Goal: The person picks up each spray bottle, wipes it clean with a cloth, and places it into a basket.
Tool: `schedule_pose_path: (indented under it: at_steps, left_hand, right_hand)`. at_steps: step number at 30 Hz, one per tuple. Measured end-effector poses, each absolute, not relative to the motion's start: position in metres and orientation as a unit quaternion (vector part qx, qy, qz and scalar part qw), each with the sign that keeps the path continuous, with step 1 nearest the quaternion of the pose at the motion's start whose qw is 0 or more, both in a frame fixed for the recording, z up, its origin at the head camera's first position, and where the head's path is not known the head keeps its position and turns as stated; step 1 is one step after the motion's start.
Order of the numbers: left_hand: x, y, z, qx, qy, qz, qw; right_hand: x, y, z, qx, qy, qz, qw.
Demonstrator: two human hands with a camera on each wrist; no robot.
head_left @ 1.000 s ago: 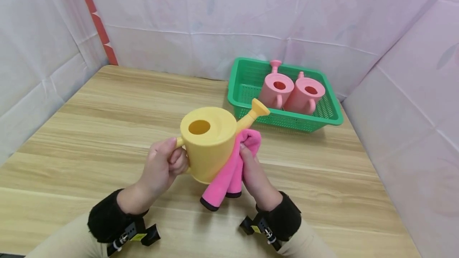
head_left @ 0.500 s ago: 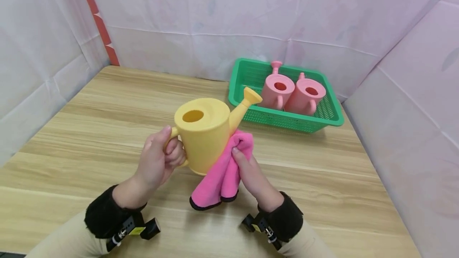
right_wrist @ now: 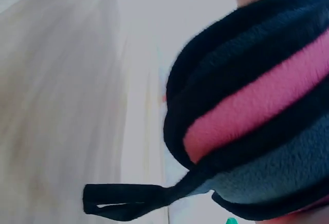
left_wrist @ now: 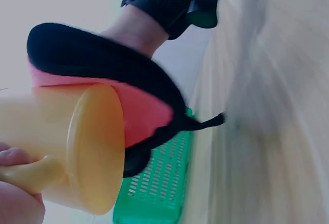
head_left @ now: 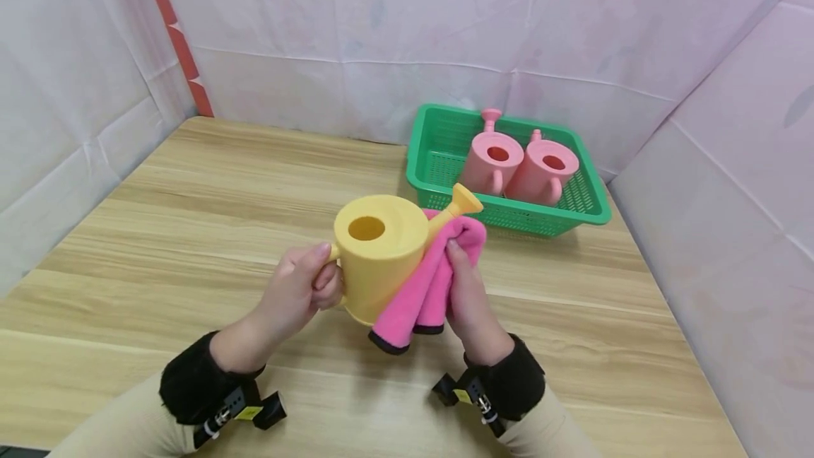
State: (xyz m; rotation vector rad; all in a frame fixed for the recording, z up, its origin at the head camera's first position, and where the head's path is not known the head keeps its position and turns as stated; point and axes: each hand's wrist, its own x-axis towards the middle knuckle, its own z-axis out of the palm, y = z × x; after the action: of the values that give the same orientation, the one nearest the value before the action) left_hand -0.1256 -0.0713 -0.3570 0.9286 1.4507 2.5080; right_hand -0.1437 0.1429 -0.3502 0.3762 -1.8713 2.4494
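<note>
A yellow watering can is held up over the table, its spout pointing right toward the basket. My left hand grips its handle, fingers curled round it. My right hand pinches a folded pink cloth with black edging against the can's right side, below the spout. In the left wrist view the can's base shows with the cloth against it. In the right wrist view the cloth shows a grey side and a black loop, and hides most of the right hand.
A green perforated basket stands at the back right of the wooden table. Two pink watering cans stand side by side in its right part. White fabric walls enclose the table's back and sides.
The can and both hands moved left and up, then back right and lower, with the spout tipping down again. The cloth stayed in my right hand against the can.
</note>
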Motion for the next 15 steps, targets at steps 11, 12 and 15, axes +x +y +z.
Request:
schedule_pose_path:
  at_steps: [11,12,15]
  left_hand:
    - [-0.1277,-0.0680,-0.3593,0.338,0.473,0.808,0.097]
    - [-0.1278,-0.0678,-0.3591,0.341,0.469,0.808,0.101]
    - [-0.1267,-0.0669,-0.3582,0.345,0.463,0.809,0.109]
  right_hand:
    - [-0.1458,0.1506,-0.3405,0.083,-0.580,0.809,0.039]
    - [-0.1467,0.1502,-0.3409,0.088,-0.576,0.811,0.046]
    - [-0.1499,0.1479,-0.3437,0.112,-0.565,0.816,0.059]
